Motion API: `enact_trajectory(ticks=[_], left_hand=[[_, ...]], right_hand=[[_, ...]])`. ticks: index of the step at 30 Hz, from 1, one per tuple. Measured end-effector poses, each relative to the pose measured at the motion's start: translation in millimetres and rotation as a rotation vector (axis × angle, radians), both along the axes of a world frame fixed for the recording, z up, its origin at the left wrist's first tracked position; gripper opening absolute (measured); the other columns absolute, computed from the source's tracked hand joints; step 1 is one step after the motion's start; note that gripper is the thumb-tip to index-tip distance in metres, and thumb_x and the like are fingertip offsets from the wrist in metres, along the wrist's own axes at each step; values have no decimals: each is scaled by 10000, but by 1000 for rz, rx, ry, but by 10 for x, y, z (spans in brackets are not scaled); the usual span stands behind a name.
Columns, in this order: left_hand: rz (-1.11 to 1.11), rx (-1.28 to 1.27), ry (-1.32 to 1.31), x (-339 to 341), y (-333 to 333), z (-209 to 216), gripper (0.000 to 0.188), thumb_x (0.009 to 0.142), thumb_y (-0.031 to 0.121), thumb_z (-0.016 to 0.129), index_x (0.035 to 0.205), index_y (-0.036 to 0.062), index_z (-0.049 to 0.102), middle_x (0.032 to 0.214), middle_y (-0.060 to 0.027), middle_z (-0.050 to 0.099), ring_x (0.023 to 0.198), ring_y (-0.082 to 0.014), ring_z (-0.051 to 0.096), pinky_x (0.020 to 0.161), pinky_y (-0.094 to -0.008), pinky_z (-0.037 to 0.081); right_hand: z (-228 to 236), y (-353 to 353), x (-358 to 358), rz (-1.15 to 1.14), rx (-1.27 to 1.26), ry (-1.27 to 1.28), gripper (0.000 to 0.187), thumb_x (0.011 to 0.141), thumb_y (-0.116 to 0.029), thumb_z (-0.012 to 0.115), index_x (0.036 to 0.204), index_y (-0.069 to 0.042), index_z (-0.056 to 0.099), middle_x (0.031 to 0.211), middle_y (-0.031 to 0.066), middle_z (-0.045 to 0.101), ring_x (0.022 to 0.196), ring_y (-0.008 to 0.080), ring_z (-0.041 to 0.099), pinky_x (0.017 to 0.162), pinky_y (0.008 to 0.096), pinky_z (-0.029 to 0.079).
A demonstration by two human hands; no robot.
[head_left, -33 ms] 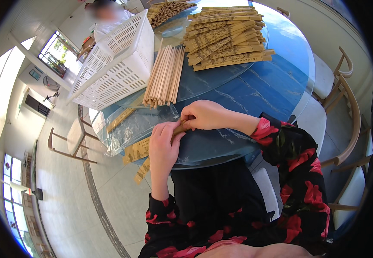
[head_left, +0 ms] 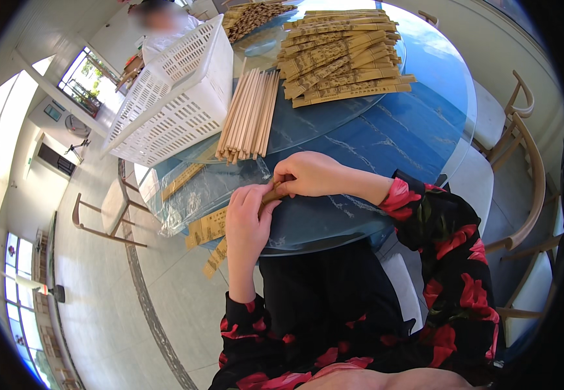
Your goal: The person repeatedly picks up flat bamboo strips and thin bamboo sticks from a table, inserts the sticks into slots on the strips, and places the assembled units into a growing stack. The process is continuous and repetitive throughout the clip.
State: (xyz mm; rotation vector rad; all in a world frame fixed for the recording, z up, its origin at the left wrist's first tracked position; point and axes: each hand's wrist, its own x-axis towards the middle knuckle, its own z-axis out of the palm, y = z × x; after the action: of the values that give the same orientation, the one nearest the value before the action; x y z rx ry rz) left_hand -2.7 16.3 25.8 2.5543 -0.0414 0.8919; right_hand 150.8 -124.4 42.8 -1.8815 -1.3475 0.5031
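Near the table's front edge, my left hand [head_left: 246,218] and my right hand [head_left: 311,175] meet around a brown paper chopstick sleeve [head_left: 269,194]. Both hands pinch its upper end; my left palm hides its middle. A printed strip end [head_left: 215,259] pokes out below my left hand, over the table edge, and seems to belong to the same sleeve. Beside that hand lies another printed paper sleeve [head_left: 205,229]. Beyond my hands rests a bundle of pale wooden chopsticks [head_left: 249,114]. Farther back is a large heap of brown paper sleeves [head_left: 340,58].
A white slatted plastic basket [head_left: 184,120] stands at the left of the blue marbled table [head_left: 386,140]. Clear plastic film [head_left: 197,195] lies at the left edge, near a paper strip [head_left: 182,181]. Another pile of thin sticks [head_left: 256,19] and a person [head_left: 165,36] are behind. Wooden chairs [head_left: 522,169] stand right.
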Motion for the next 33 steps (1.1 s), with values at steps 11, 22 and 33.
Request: enact_trajectory(ticks=[11, 22, 33], left_hand=[[56, -34, -27, -6, -50, 18, 329, 793, 50, 761, 1110, 44, 672, 1039, -124, 672, 1000, -326, 619, 880, -400, 498], [57, 68, -42, -1, -30, 43, 388, 762, 35, 781, 1132, 57, 664, 1067, -114, 660, 1029, -322, 604, 917, -409, 483], [412, 256, -60, -694, -192, 48, 279, 779, 58, 786, 1045, 50, 703, 994, -78, 680, 941, -286, 630, 838, -381, 498]], right_hand=[[10, -12, -14, -34, 70, -94, 230, 899, -274, 693, 911, -45, 712, 747, 81, 701, 702, 244, 667, 652, 357, 488], [1, 8, 35, -22, 10, 29, 179, 887, -216, 687, 873, -38, 680, 729, 76, 695, 671, 206, 657, 620, 346, 478], [-13, -28, 84, -136, 169, -63, 153, 854, -206, 657, 832, -57, 628, 703, 126, 631, 693, 332, 615, 621, 437, 451]])
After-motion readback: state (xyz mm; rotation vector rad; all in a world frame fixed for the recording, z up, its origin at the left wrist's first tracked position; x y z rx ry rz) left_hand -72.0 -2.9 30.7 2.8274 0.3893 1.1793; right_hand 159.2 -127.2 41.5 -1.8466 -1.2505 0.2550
